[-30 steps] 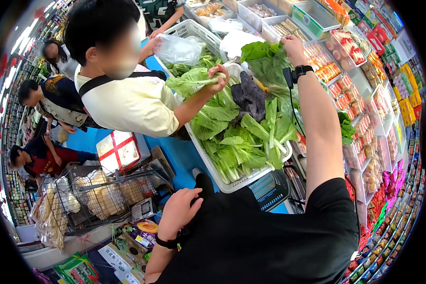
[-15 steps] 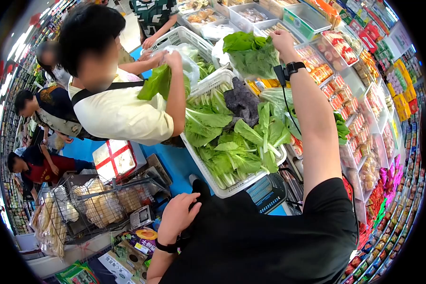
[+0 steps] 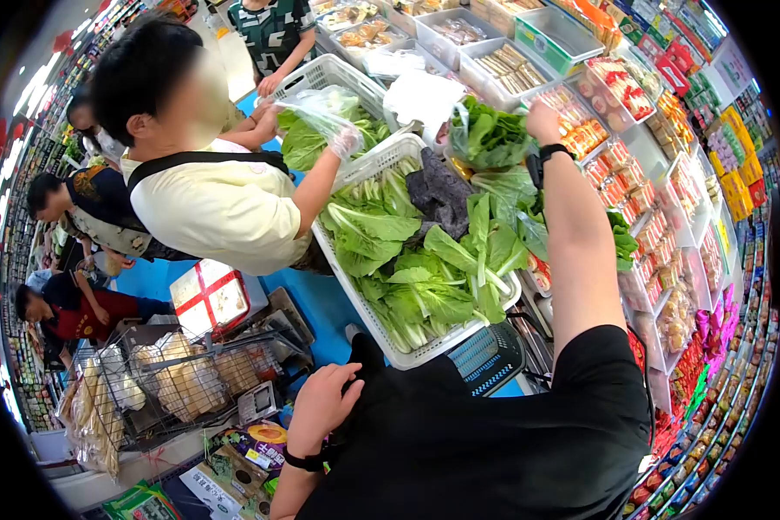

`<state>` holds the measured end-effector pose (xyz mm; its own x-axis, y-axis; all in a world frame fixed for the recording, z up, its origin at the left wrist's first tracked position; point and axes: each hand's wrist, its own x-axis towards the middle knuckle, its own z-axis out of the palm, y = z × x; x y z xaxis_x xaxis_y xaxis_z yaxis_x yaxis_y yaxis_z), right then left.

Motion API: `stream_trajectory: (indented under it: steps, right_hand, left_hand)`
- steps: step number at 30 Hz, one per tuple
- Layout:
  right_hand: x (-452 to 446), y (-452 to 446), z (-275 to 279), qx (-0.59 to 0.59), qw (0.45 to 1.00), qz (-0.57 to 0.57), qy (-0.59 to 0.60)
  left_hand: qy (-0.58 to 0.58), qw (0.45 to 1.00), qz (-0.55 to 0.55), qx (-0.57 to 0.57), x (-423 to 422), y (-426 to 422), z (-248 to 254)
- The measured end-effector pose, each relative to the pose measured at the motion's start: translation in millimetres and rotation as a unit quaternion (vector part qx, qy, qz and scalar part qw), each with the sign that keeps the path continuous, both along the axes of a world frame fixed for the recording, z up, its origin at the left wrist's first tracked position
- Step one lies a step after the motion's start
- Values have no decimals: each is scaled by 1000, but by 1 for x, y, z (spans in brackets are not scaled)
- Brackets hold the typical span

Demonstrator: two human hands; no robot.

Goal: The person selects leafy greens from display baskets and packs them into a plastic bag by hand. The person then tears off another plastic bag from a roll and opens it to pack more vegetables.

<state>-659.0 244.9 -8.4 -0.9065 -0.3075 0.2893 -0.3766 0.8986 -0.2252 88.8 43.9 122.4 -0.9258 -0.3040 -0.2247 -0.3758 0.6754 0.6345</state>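
Observation:
My right hand (image 3: 542, 124), arm stretched forward, grips the edge of a clear plastic bag of leafy greens (image 3: 492, 132). The bag rests or hovers just beyond the white basket; contact beneath it is hidden. Nearer me, that white plastic basket (image 3: 412, 357) holds loose leafy greens (image 3: 425, 282) and a dark crumpled cloth or bag (image 3: 442, 192). My left hand (image 3: 324, 400) hangs low by my black clothing, fingers loosely extended and holding nothing. Other bagged greens (image 3: 516, 192) lie below my right hand.
At left, a person in a pale yellow shirt (image 3: 225, 204) handles a clear plastic bag (image 3: 325, 117) over a second basket (image 3: 334, 68). A wire cart (image 3: 169, 381) stands lower left. Packaged-food bins (image 3: 615, 173) line the right. A dark basket (image 3: 487, 357) sits near my body.
My right hand has moved slightly right and down with the bag of greens, which has turned. The neighbouring person's hands have shifted, and the leaf they held up is no longer raised.

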Motion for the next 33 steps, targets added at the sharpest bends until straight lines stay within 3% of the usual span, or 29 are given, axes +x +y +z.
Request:
stream_trajectory:
  steps: [1, 2, 6, 7, 9, 10, 12, 15, 17, 18, 20, 22, 23, 24, 25, 26, 28, 31, 33]
  right_hand:
    - [8, 7, 9, 47, 999, -19, -16]
    - [0, 22, -15, 2, 999, -14, 43]
    - [7, 49, -29, -57, 997, -43, 15]
    - [12, 49, -22, -30, 996, -68, -47]
    - [31, 49, 6, -106, 966, -117, -205]
    - [47, 47, 8, -116, 964, -123, -206]
    - [89, 41, 14, -230, 969, -61, -61]
    - [213, 34, 55, -400, 893, 91, -186]
    - [308, 35, 59, -437, 845, 149, -271]
    - [341, 40, 38, -383, 849, 183, -313]
    - [414, 44, 8, -353, 808, 212, -421]
    - [466, 48, -8, -160, 834, 239, -471]
    - [494, 50, -40, -80, 867, 247, -424]
    - [516, 50, -48, 47, 864, 249, -436]
    - [535, 52, -74, 106, 848, 279, -438]
    - [556, 59, -93, 87, 854, 276, -432]
    - [573, 64, -122, 64, 863, 268, -423]
    - [588, 80, -144, 67, 899, 261, -345]
    - [581, 85, -144, 90, 893, 299, -324]
  left_hand:
    - [-3, 1000, 6, -7, 0, 0, 1]
    - [-8, 1000, -1, -2, -2, 1, 2]
    - [-12, 1000, -15, 1, -7, 5, 3]
    - [-11, 1000, -21, -2, -8, 5, 3]
    - [-27, 999, -32, -4, -11, 8, 7]
    - [-25, 999, -43, -13, -11, 9, 4]
    - [-23, 998, -60, -26, -13, 9, 2]
    - [-68, 995, -74, -7, -19, 12, -1]
    - [-54, 993, -106, -19, -22, 13, -10]
    - [-54, 993, -106, -18, -25, 15, -11]
    - [-68, 989, -129, -16, -36, 20, -15]
    - [-86, 987, -128, 51, -50, 20, -39]
    - [-114, 982, -120, 87, -54, 21, -56]
    - [-115, 982, -120, 88, -52, 21, -85]
    - [-135, 982, -130, 19, -50, 18, -120]
    - [-154, 977, -139, -52, -47, 16, -150]
    - [-167, 972, -146, -78, -41, 13, -199]
    - [-254, 954, -142, -70, -40, 21, -212]
    - [-213, 960, -160, -80, -38, 16, -226]
